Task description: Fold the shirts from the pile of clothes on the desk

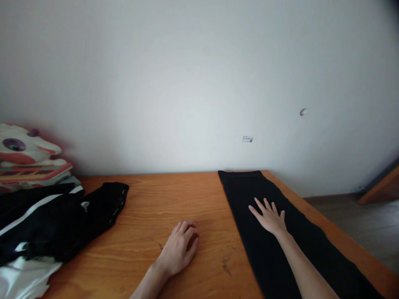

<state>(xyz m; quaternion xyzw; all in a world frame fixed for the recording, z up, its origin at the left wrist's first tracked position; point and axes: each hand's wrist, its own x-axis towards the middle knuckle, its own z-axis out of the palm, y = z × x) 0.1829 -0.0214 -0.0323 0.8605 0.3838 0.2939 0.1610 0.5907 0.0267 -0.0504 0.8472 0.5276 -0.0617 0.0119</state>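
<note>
A long black garment [249, 226], which looks like trousers folded lengthwise, lies flat along the right side of the wooden table [149, 199]. Its far end reaches the wall. My right hand [270, 218] rests palm down on the black cloth, fingers spread. To its left, my left hand [181, 247] lies on the bare wood, fingers loosely bent and thumb apart from them, holding nothing. The garment's near end runs out of view at the bottom, and my right forearm covers part of it.
At the left is a heap of black clothing with white stripes [62, 220], with white cloth [28, 276] below it. Behind stands a toy animal head [28, 145] above a toy keyboard [37, 172]. The wall [174, 91] borders the table's back; floor [336, 207] shows to the right.
</note>
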